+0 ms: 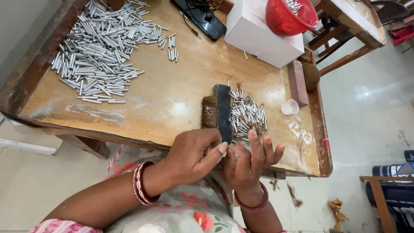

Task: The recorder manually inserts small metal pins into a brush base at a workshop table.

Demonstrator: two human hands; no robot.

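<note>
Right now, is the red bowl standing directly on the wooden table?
No, the red bowl stands on top of a white box, and that box rests on the wooden table.

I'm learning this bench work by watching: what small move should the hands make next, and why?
Probably finish with the small metal tube pinched between the left hand and right hand, then reach to the small tube heap beside the dark block, which lies closest to the fingers.
</note>
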